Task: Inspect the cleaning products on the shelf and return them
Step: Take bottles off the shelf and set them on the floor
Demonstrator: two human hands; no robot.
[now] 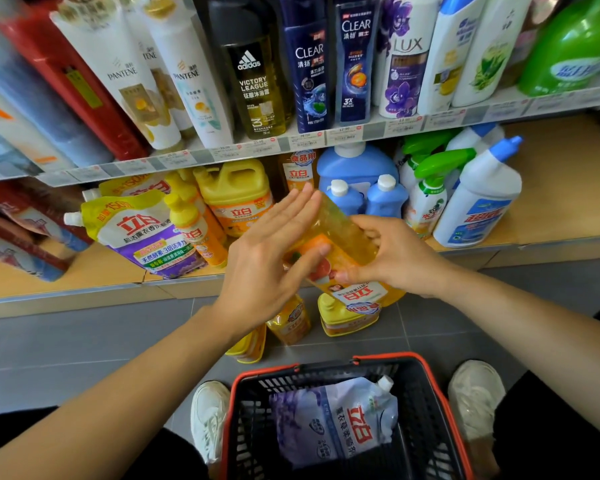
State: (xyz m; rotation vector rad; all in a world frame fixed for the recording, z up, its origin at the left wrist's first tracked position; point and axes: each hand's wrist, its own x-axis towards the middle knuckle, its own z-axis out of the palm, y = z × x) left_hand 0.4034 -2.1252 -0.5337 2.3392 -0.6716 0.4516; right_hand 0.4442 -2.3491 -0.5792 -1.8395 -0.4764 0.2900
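An orange dish-soap bottle with a printed label is held upside down in front of the lower shelf. My right hand grips it from the right, thumb under the label. My left hand lies flat against its left side with straight fingers. Behind it stand a yellow jug, blue bottles and white toilet-cleaner bottles.
A detergent refill pouch leans on the lower shelf at left. Several yellow bottles stand on the grey floor below my hands. A red-rimmed basket between my shoes holds a lavender pouch. Shampoo bottles fill the upper shelf.
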